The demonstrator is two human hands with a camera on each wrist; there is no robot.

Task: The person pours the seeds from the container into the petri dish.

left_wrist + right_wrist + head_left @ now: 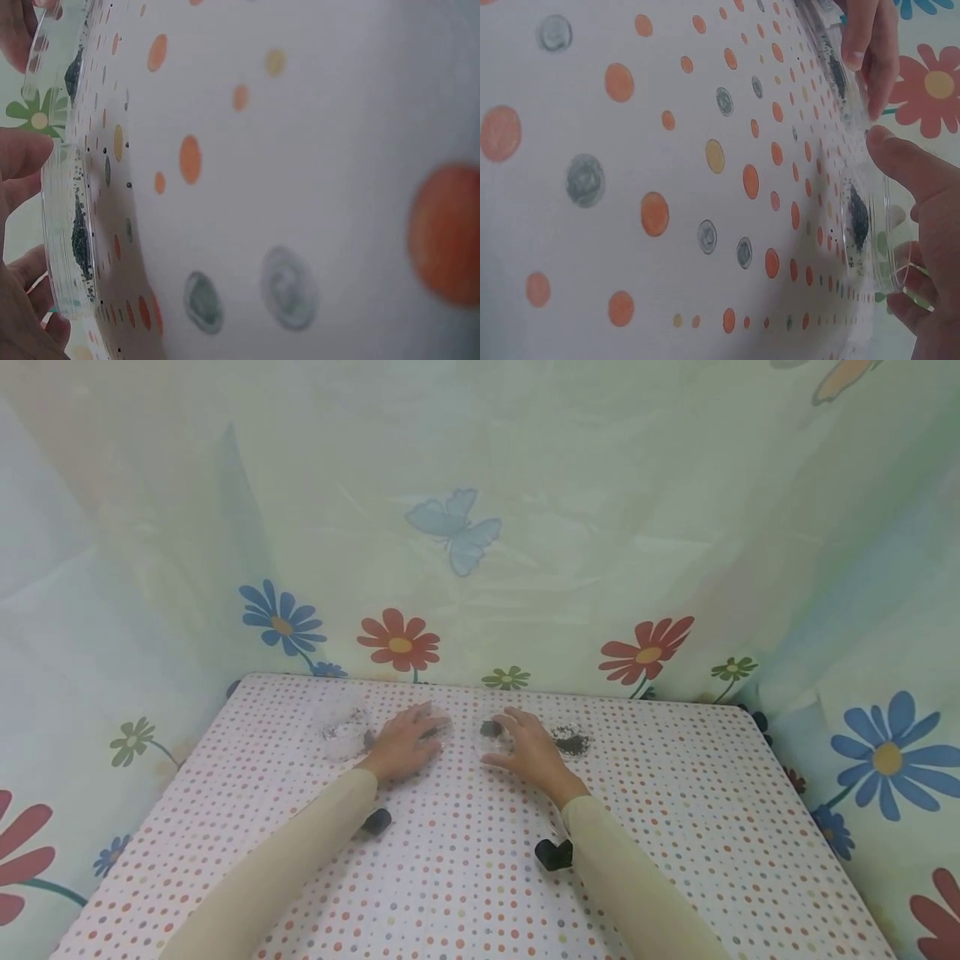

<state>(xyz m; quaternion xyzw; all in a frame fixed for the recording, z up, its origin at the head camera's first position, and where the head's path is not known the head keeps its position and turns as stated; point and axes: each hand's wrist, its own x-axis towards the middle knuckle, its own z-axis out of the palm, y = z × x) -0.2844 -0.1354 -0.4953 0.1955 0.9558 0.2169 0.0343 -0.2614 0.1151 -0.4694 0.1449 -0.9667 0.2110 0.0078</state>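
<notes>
My left hand grips a clear round dish by its sides, thumb at one edge and fingers at the other. Dark granules lie along the bottom of that dish. To its right my right hand holds a second clear dish in the same way, with a dark heap of granules inside. Both dishes are low at the tabletop, side by side with a short gap between them.
A white, dotted tabletop lies under both hands. Another clear dish stands left of my left hand, and dark granules show right of my right hand. Behind rises a flower-printed curtain. Small black shapes sit beside both forearms.
</notes>
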